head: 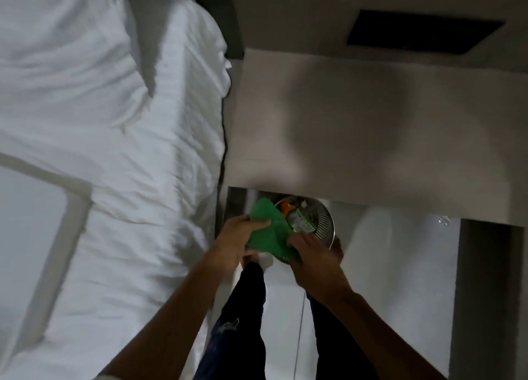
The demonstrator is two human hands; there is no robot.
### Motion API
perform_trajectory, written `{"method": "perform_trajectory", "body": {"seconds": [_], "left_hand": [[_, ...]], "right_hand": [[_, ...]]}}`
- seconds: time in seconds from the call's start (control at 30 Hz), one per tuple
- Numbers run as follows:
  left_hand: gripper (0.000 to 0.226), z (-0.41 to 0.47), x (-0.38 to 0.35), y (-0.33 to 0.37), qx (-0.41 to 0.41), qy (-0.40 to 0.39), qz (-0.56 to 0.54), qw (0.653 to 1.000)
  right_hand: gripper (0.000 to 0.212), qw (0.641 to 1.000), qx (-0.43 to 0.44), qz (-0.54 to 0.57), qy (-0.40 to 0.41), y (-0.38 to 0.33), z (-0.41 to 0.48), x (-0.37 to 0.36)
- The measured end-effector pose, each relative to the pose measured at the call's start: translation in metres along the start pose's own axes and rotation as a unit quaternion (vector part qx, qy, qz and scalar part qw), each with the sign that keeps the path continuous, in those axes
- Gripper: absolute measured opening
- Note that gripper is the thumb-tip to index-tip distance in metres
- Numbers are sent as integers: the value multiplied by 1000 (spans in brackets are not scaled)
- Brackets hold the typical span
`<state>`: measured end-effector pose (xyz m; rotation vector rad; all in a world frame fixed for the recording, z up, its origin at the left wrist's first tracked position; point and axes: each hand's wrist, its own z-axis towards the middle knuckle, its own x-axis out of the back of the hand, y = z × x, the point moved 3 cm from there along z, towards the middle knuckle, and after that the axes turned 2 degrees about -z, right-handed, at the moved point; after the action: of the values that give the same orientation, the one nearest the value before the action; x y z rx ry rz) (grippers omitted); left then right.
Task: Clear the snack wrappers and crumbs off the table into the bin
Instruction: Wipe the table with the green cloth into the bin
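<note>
Over the bin (328, 222), at six o'clock from the table (357, 122), both hands grasp a green cloth (268, 231): left hand (234, 242) pinching its edge, right hand (311, 254) gripping below, likely shaking crumbs down; wrappers (300, 221) already lie inside

Counted: one desk (343, 122); one round metal bin (324, 222) beneath its edge; one green cloth (270, 231) over the bin; two wrappers (300, 222) inside.
</note>
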<state>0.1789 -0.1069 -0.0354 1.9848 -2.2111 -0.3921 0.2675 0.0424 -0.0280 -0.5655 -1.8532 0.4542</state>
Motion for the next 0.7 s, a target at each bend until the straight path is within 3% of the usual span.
{"method": "perform_trajectory", "body": {"seconds": [0.07,0.13,0.2,0.27,0.33,0.37,0.4,0.43,0.47,0.53,0.63,0.7], "left_hand": [[32,-19,4,12,-41,-14,20,999],[29,-54,20,34,-93,-52,0,994],[29,-83,34,56,-137,-87,-27,986],[36,-109,55,73,-165,-103,-77,978],[37,-136,81,87,-187,-113,-119,969],[36,-147,95,92,-195,-105,-132,966],[35,-159,115,96,-205,-83,-141,965],[36,-171,137,98,-213,-51,-145,965],[37,-181,161,99,-222,-10,-145,964],[36,-197,208,93,-229,83,-138,960],[22,-214,274,69,-225,214,-178,934],[16,-216,306,50,-224,279,-183,916]], "right_hand": [[33,989,-77,123,-17,-2,-6,5],[27,924,-222,310,22,-12,-9,23],[23,815,-325,476,59,-24,-1,38],[51,682,-387,621,9,-45,14,41],[72,535,-330,771,-99,-83,34,42],[73,479,-282,819,-142,-101,45,44],[72,450,-240,844,-168,-122,58,47],[67,448,-213,850,-178,-141,72,51],[62,470,-196,842,-179,-161,86,55],[55,558,-154,794,-185,-204,116,62],[36,752,-94,618,-211,-280,150,57],[23,878,-50,442,-180,-325,166,45]]}}
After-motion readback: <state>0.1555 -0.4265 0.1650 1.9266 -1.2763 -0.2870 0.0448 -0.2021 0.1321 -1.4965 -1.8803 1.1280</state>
